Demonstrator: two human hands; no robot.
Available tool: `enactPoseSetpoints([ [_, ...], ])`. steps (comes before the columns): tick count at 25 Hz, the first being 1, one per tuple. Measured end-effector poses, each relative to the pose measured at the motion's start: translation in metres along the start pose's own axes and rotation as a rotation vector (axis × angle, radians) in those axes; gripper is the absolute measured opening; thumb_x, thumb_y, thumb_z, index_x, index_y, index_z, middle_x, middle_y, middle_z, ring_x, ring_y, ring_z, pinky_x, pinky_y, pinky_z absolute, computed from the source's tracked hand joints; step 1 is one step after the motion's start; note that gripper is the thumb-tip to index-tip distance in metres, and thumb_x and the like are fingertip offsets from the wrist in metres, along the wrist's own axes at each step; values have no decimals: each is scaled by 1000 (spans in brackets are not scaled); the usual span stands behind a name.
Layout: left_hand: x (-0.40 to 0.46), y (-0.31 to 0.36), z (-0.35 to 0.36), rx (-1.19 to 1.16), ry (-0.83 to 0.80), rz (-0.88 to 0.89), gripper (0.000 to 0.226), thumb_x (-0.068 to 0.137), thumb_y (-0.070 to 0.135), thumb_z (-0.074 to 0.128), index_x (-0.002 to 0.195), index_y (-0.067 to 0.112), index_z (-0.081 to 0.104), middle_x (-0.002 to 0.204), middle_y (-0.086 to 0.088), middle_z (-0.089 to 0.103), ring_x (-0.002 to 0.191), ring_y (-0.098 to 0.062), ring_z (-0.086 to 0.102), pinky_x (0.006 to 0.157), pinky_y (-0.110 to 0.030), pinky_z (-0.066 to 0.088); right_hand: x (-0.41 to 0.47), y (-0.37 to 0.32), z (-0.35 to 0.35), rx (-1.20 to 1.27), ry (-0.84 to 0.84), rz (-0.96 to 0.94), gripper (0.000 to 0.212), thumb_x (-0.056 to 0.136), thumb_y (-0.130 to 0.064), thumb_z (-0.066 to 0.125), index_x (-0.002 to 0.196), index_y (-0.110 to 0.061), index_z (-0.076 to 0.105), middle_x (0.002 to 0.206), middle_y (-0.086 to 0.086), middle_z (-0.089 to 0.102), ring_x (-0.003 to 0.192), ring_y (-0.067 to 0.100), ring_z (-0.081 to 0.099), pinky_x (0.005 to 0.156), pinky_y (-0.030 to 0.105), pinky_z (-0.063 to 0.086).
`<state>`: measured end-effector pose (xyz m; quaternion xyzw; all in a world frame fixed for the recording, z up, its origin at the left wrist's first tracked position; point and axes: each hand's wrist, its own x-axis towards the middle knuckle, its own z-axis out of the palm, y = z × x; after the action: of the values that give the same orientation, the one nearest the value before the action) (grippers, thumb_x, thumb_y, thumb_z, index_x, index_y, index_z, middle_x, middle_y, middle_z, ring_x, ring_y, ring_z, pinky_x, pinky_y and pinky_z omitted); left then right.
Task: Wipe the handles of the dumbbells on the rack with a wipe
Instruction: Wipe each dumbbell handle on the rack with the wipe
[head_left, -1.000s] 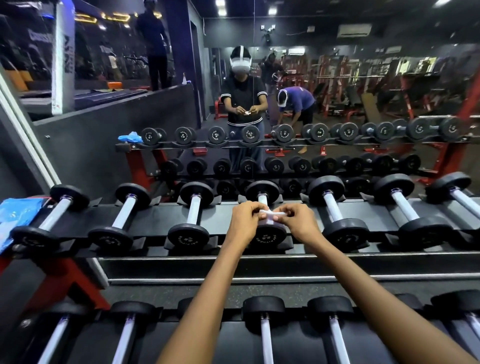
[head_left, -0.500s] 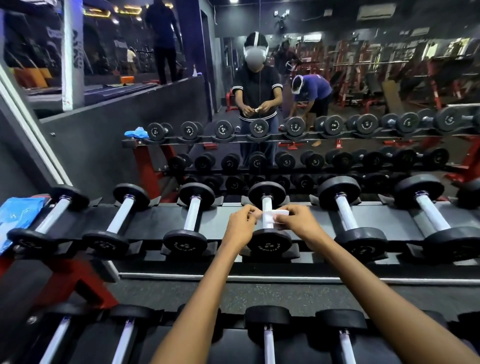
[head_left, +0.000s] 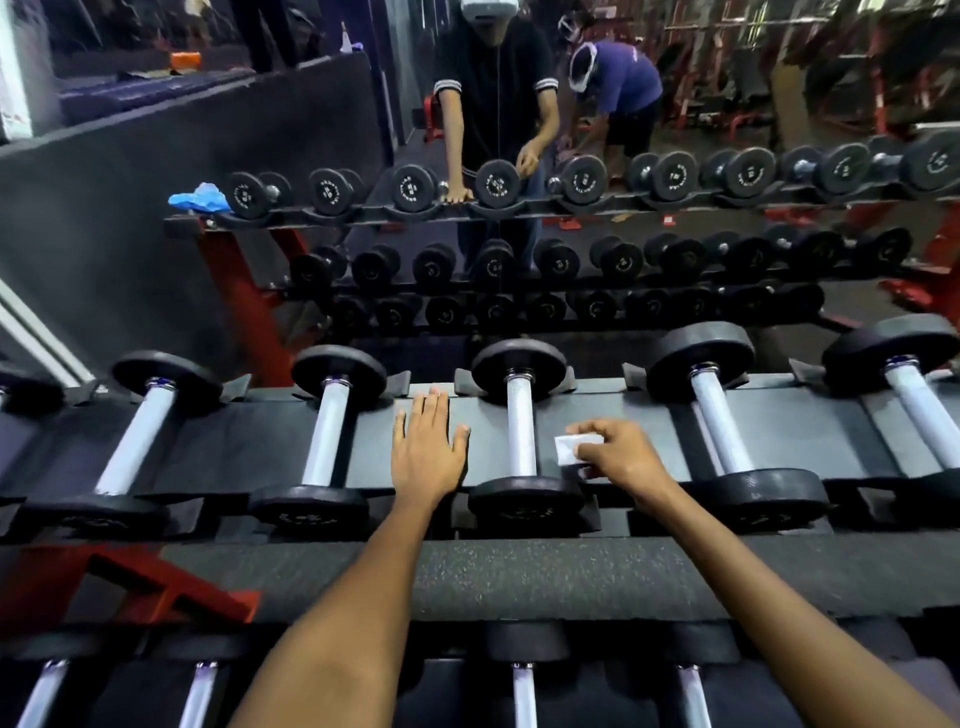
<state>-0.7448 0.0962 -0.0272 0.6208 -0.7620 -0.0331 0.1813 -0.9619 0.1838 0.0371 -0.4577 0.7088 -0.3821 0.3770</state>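
Black dumbbells with silver handles lie in a row on the top shelf of the rack (head_left: 613, 410). The middle dumbbell (head_left: 521, 431) sits between my two hands. My left hand (head_left: 427, 447) lies flat with straight fingers on the shelf just left of its handle. My right hand (head_left: 615, 457) pinches a small folded white wipe (head_left: 569, 448) just right of the handle, apart from it. More dumbbells lie to the left (head_left: 327, 431) and right (head_left: 719, 426).
A lower shelf of dumbbells (head_left: 522, 691) runs along the bottom edge. A mirror behind the rack reflects the rack, a blue cloth (head_left: 200, 198), me and another person bending over. The red rack frame (head_left: 156, 587) shows at the lower left.
Both hands held the wipe over the middle handle; now my left hand has let go and lies flat on the shelf, and my right hand carried the wipe to the handle's right. The view tilted down.
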Motion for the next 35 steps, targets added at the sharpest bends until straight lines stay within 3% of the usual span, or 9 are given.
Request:
enactPoseSetpoints([
  [6,2,-2,2,-3,32,-75,67,97,52,27,154,18,17,162,1,13,150,-15,-4,121,-38,-9,18,0,7,-69,-441,54,24,83,8,53,95,-6,69,70,-3,63,56,1,53,56,14,40],
  [9,3,-2,2,4,21,-77,65,99,50,28,154,18,16,162,2,10,149,-13,-6,121,-39,-8,21,0,20,-30,-621,68,27,85,10,52,107,4,65,96,7,70,81,9,63,80,24,51],
  [12,3,-2,3,21,1,-83,65,99,48,30,155,18,12,163,3,3,149,-13,-11,121,-39,-9,19,0,2,105,-766,136,34,88,12,45,119,7,58,120,20,62,101,23,58,96,33,44],
  [17,3,-4,4,22,-11,-86,66,98,50,23,155,20,11,163,4,5,149,-11,-9,120,-39,-10,19,4,12,69,-749,166,28,81,-6,55,107,-7,68,119,25,61,98,30,51,81,40,42],
  [19,2,-2,3,12,-11,-89,70,93,53,17,155,21,11,163,5,5,149,-11,-8,120,-38,-10,18,1,8,43,-757,173,29,85,-1,51,109,-4,66,116,21,64,98,27,54,88,42,44],
  [23,4,-4,5,2,5,-91,72,91,54,16,155,22,13,163,6,6,149,-10,-7,121,-38,-9,19,-6,6,-22,-688,160,29,89,8,43,109,-3,59,90,4,65,69,2,57,66,13,47],
  [27,3,-3,4,-1,11,-93,71,91,55,18,155,21,16,162,5,10,149,-10,-5,121,-38,-7,16,-4,11,-105,-688,146,24,90,2,44,98,-12,61,87,2,62,72,8,53,67,21,43],
  [33,3,-3,3,-24,16,-95,64,98,49,30,154,20,20,162,4,13,149,-12,-2,121,-37,-8,12,-14,9,-74,-689,198,27,83,-18,65,103,-2,60,87,9,58,69,8,51,61,15,38],
  [35,2,-2,4,-22,21,-96,66,96,51,26,154,20,20,162,4,13,149,-12,-2,121,-36,-8,9,-20,8,-217,-616,150,17,87,-18,65,99,-5,64,83,3,64,62,-1,54,55,10,37],
])
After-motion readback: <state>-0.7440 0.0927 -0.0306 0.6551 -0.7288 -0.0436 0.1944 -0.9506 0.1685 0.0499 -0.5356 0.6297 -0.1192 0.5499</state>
